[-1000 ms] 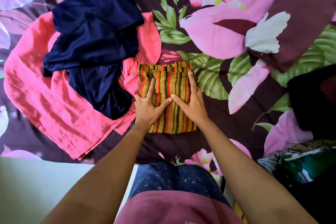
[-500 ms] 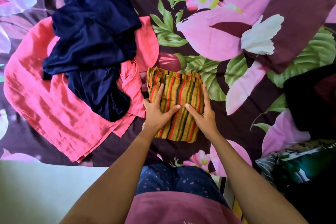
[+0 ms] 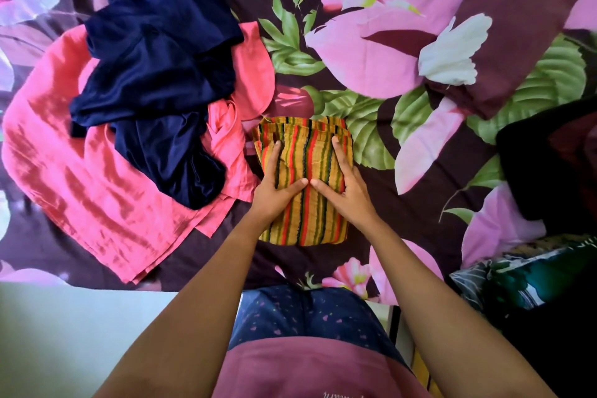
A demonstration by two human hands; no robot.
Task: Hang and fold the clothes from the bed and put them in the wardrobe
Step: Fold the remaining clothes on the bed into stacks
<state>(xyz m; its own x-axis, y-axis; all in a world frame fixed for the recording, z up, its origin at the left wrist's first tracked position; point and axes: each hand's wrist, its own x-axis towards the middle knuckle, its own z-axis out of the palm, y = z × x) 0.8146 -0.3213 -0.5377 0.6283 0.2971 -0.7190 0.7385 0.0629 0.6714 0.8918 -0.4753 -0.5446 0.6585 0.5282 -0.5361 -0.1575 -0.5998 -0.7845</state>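
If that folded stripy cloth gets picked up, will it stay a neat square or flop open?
The folded yellow, red and green striped cloth is soft with loose layers at its far edge, so it would probably sag and unfold. The left hand and right hand press it flat, so it may spring up.

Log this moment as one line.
step: folding | left hand: pressed flat on striped cloth | right hand: pressed flat on it | waiting: navy garment over pink cloth

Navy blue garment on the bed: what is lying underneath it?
A pink cloth lies under the navy garment, spread on the floral bedsheet. Whether anything else sits between them is covered.
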